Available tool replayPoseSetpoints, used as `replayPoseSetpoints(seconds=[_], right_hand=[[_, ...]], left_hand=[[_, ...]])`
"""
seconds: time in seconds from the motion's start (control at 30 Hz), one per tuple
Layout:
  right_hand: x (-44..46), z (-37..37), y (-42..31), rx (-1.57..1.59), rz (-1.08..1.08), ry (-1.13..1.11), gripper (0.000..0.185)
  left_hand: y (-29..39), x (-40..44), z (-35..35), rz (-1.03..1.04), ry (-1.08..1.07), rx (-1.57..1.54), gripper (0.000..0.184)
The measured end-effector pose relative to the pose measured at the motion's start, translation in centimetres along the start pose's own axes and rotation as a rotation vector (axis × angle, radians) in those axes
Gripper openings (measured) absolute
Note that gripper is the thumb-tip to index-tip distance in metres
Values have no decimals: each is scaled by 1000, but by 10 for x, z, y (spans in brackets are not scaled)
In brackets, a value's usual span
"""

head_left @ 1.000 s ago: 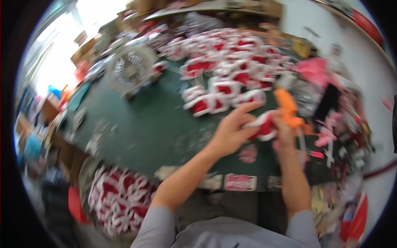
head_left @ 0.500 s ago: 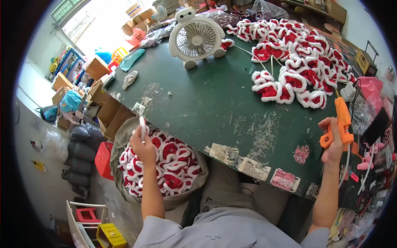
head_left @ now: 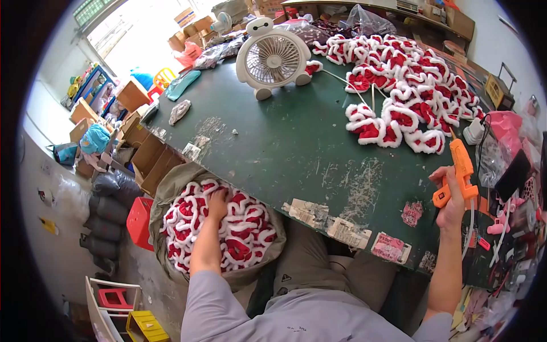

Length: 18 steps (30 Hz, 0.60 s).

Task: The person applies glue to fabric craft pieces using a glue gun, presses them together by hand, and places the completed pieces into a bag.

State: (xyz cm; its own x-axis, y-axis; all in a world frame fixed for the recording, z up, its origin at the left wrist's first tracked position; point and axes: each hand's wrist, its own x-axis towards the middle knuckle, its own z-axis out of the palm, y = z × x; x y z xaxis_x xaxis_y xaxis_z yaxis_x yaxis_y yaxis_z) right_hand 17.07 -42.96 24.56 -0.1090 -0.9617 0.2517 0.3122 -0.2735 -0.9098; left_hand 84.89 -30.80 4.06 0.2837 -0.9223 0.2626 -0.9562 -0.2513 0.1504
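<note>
My left hand [head_left: 217, 204] reaches into the open sack [head_left: 171, 185] at the table's near left edge. It touches the heap of red fabric pieces with fluffy white trim [head_left: 238, 248], and its fingertips are partly sunk among them, so their grip is hidden. At the right, my right hand [head_left: 451, 205] is wrapped round the handle of an orange glue gun [head_left: 462, 159]. The gun's nozzle points up and away, over the right side of the green table [head_left: 285, 148]. Beyond the nozzle lies a large pile of similar red and white pieces [head_left: 421, 105].
A white fan [head_left: 273, 60] stands at the back of the table. Worn paper labels [head_left: 307, 214] stick to the near edge. Cables, a black device [head_left: 514, 174] and pink items crowd the right side. Cardboard boxes [head_left: 156, 162] and a red stool [head_left: 140, 222] are at the left.
My left hand has gone from above the sack down into the heap; the whitish thing it held is no longer visible. My right hand and the glue gun have shifted slightly left.
</note>
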Motion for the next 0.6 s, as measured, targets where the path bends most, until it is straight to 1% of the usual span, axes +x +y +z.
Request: replayPoseSetpoints(seconds=[0.03, 0.07, 0.1, 0.13, 0.17, 0.2, 0.23, 0.27, 0.3, 0.33, 0.4, 0.47, 0.53, 0.6], right_hand=[[0, -1, 1, -2, -5, -11, 18], [1, -3, 3, -6, -15, -18, 18], [4, -5, 8, -30, -14, 12, 19], [5, -6, 9, -27, -30, 6, 19], [6, -6, 8, -31, -50, 3, 20], [7, -6, 8, -46, -52, 23, 20], [8, -9, 9, -51, -71, 31, 20], [7, -6, 3, -35, -54, 56, 19], [7, -3, -1, -23, -38, 85, 18], [7, -1, -1, -7, -20, 110, 17], [7, -2, -2, -7, -14, 110, 16], [9, -2, -1, -2, -6, 89, 15], [8, -1, 3, -15, -11, 73, 13], [6, 1, 6, 25, -9, 77, 12]], left_hand=[[17, 10, -20, -138, -87, -191, 34], [30, 14, -35, -206, -63, -258, 33], [14, 24, -36, -106, -20, -136, 31], [30, 33, -55, -219, -68, -135, 28], [67, 32, -85, -355, -15, -102, 27], [68, 36, -88, -288, 121, -74, 25], [57, 43, -85, -195, 308, -134, 21], [52, 47, -77, -90, 599, -170, 15], [82, 46, -99, -145, 640, -334, 11], [124, 48, -121, -170, 729, -427, 11], [175, 54, -148, -139, 727, -435, 10], [237, 70, -158, 123, 808, -573, 7], [304, 86, -166, 286, 635, -638, 6], [363, 105, -155, 401, 421, -789, 11]])
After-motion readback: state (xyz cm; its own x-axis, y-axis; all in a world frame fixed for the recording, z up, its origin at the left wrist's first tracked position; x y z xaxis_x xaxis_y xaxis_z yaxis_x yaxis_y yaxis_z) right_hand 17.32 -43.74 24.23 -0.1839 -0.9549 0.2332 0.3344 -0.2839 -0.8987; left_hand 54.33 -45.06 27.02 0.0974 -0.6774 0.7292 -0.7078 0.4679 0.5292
